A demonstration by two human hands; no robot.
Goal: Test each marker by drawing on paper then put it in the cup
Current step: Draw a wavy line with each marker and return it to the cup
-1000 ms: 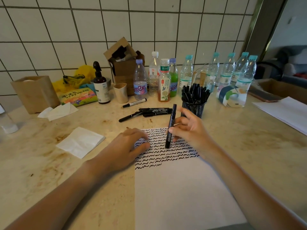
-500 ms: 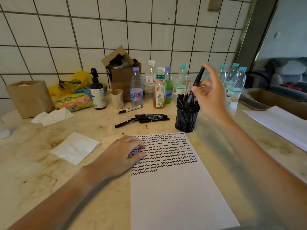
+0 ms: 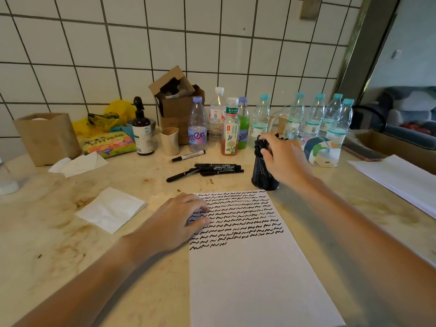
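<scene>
The right hand [image 3: 286, 159] curls over the top of the cup [image 3: 264, 172], fingers among the markers standing in it; whether it pinches one, I cannot tell. The left hand [image 3: 175, 223] rests with loosely bent fingers on the paper [image 3: 250, 267]. Left of the cup lie loose markers [image 3: 212, 168]: light, stiff, smooth and likely to roll, best pinched mid-barrel. Bottles [image 3: 259, 121] crowd behind the cup; bare counter [image 3: 59, 244] lies to its left.
</scene>
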